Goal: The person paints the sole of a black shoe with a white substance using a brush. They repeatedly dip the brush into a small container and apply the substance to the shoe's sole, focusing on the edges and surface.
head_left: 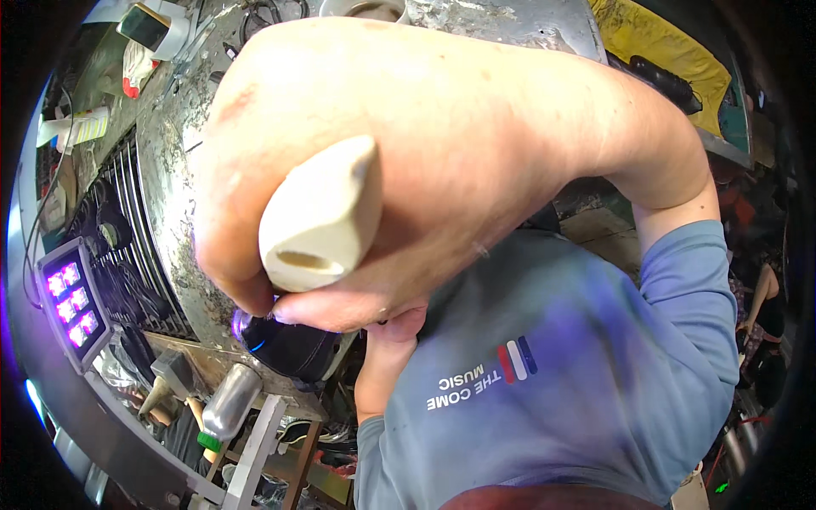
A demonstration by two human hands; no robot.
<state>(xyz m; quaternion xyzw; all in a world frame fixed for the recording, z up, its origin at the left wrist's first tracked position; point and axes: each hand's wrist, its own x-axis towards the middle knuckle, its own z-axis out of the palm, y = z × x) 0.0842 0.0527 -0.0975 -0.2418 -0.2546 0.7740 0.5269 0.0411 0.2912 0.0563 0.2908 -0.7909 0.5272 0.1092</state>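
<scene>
My right hand (408,161) fills the middle of the view, its arm coming in from the right. Its fingers are closed around a cream-coloured handle (319,221) with a pointed top end and an oval slot in its near face; whatever the handle carries is hidden under the hand. Just below those fingers lies a black shoe (297,348) with stitching and a pale edge, partly covered. My left hand (401,325) is beside the shoe, under the right hand, and its fingers are hidden.
At the left a lamp (75,306) glows purple. A metal bottle with a green cap (231,404) stands near the worn bench (166,170). Dark cables (127,285) lie by a metal rack. A cup (365,8) sits at the back, and yellow cloth (671,59) at the far right.
</scene>
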